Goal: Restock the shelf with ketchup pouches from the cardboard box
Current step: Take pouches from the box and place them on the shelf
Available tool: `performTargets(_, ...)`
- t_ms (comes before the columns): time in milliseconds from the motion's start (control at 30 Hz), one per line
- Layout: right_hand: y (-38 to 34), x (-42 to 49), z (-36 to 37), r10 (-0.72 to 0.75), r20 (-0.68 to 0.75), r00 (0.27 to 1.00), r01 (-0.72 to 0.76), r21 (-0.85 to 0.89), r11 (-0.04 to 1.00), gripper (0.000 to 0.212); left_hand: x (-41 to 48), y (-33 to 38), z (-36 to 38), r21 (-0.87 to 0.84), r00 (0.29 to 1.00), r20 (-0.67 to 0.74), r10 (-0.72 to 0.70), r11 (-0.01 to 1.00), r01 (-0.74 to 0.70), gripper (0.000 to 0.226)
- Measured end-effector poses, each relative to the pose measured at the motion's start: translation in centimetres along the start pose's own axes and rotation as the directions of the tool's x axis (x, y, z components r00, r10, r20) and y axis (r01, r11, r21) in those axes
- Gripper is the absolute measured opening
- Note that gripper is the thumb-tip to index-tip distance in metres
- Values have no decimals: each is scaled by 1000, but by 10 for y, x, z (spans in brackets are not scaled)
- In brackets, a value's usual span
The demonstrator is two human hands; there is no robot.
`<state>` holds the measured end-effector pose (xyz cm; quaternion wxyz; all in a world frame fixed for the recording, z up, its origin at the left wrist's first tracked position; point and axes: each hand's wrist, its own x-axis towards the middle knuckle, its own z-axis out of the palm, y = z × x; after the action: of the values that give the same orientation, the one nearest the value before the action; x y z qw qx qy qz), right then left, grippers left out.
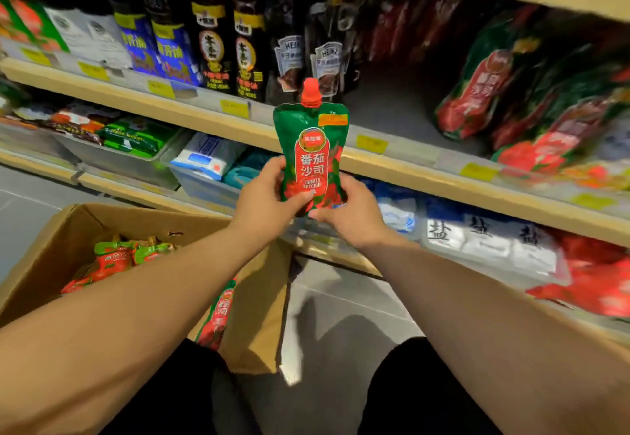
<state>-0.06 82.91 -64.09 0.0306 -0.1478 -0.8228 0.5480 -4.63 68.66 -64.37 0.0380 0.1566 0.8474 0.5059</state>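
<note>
We hold one ketchup pouch (pixel 312 153) upright before the shelf (pixel 402 165), left hand (pixel 264 202) and right hand (pixel 351 209) curled round its base; cardboard box (pixel 44 264) near left. The soft pouch could topple among leaning neighbours (pixel 477 97).

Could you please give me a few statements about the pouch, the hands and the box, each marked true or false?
1. The left hand and right hand both grip one ketchup pouch, held upright. True.
2. Its cap is green. False: the cap is red.
3. The cardboard box is empty. False: more pouches lie in it.
4. Similar red-and-green packs already sit on the shelf at right. True.
</note>
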Motion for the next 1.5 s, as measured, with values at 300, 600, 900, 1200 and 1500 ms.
performTargets(300,-8,9,-121,-284,-386,878,153,-334,930,57,40,104,80,58,944,-111,310,951,-305,40)
performTargets(600,10,26,-187,-202,-524,828,110,-201,973,39,68,147,149,81,935,-78,347,937,-341,33)
performTargets(900,39,42,-200,-100,-569,816,-78,-281,957,35,81,145,177,141,933,-16,359,925,-354,25)
performTargets(1200,46,51,-200,-183,-564,805,-164,-509,845,19,102,137,190,212,958,-30,286,938,-274,49)
performTargets(1500,45,39,-196,-265,-584,768,-65,-482,874,14,104,129,182,246,941,44,337,909,-337,11)
